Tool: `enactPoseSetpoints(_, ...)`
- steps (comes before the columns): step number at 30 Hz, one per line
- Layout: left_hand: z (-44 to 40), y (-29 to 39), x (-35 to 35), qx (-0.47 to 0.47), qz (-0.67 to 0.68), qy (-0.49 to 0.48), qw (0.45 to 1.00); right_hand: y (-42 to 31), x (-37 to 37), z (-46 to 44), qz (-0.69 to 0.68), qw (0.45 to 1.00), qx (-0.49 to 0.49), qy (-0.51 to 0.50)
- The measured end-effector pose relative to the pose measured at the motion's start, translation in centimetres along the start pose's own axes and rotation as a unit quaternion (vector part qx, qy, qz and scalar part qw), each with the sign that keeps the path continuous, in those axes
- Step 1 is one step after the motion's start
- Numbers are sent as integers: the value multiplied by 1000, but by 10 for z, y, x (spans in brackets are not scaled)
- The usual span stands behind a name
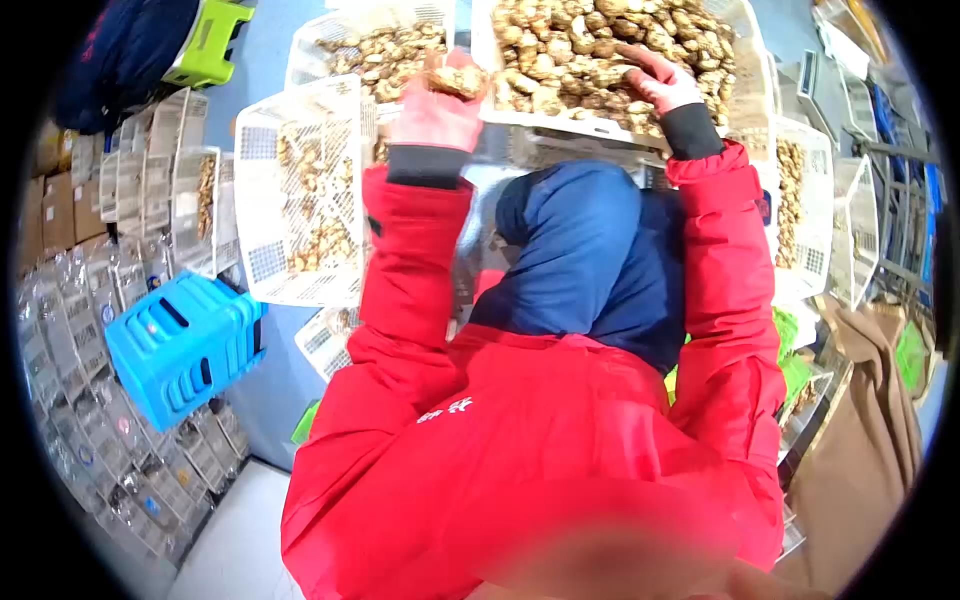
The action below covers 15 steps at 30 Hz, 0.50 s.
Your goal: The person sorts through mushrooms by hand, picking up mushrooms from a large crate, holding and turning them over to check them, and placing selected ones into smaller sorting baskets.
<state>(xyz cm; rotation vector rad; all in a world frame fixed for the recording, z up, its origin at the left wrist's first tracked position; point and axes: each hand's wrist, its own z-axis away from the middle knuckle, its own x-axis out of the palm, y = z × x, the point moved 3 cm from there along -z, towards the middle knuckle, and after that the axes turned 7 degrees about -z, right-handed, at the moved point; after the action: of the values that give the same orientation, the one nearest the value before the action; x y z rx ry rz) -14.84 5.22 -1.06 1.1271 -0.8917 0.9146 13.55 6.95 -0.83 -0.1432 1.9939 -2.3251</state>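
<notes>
My left hand [435, 112] is closed on a tan, knobbly mushroom-like piece [458, 80], held over the inner edge of a white basket [372, 17] of similar pieces. I cannot tell their exact kind. My right hand [668, 84] is open, with fingers apart, and its fingertips touch the heap of tan pieces [570, 45] in the big white crate [575, 124] in front of me. Whether a piece lies under those fingertips is unclear.
A tall white basket [250, 190] with more pieces stands at my left, another white basket [818, 220] at my right. A blue plastic stool [180, 340] lies farther left, near stacked clear boxes [90, 400]. Brown cloth [860, 420] hangs at right.
</notes>
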Motion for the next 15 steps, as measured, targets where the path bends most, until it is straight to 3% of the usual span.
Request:
enactPoseSetpoints(1,-18,13,-5,13,21,-27,999,-2,1,4,-42,999,-10,-7)
enactPoseSetpoints(3,-51,40,-21,-27,116,17,993,-15,6,11,-85,995,-41,-18)
enactPoseSetpoints(5,-44,42,-20,-38,85,110,990,-24,5,11,-23,996,-62,-54)
enactPoseSetpoints(6,-37,35,-10,-33,-2,132,991,-33,12,13,-84,990,-76,-83)
enactPoseSetpoints(8,-11,4,10,-33,-200,28,979,-48,23,23,-83,988,-92,-94)
enactPoseSetpoints(10,1,-32,32,-6,-455,-114,883,-58,35,24,-75,989,-93,-91)
enactPoseSetpoints(12,14,-57,49,-79,-453,-143,876,-59,44,27,-149,979,-101,-97)
enactPoseSetpoints(13,19,-69,56,-166,-324,-101,926,-63,50,32,-208,969,-92,-99)
enactPoseSetpoints(15,20,-86,57,-164,-318,-87,930,-54,56,36,-258,959,-98,-64)
